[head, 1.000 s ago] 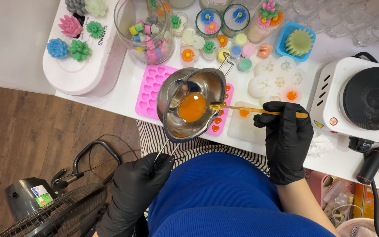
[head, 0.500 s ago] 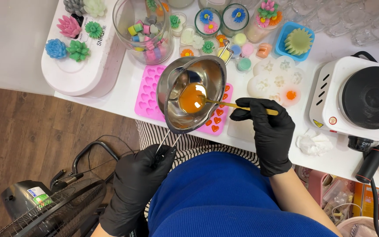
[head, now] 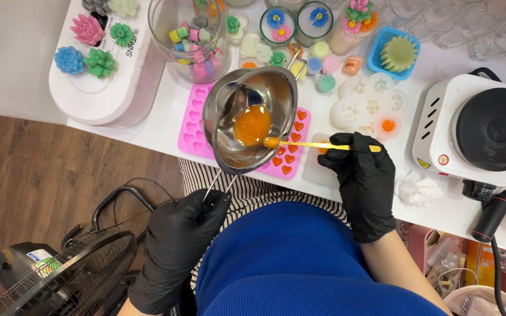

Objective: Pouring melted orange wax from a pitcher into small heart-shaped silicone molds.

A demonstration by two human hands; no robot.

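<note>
Above the white bench [head: 165,126] by brown wood flooring, the left hand [head: 177,248] grips the steel melting pot's [head: 250,120] wire handle, its long axis running away from the body; right hand [head: 361,175] fingers pinch a yellow stick [head: 323,146] lying crosswise, tip in the pot's orange wax [head: 252,124], over the pink heart mould [head: 197,126].

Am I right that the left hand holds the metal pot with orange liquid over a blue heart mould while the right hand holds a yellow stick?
Not quite: the head view shows the heart mould is pink, not blue. The left hand does hold the metal pot over it, and the right hand holds the yellow stick.

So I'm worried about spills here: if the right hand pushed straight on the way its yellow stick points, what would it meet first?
The right hand holds a yellow stick pointing left; its tip already sits in the orange liquid of the metal pot. Going further, it would probably meet the pot's far inner wall, though depth is uncertain.
</note>
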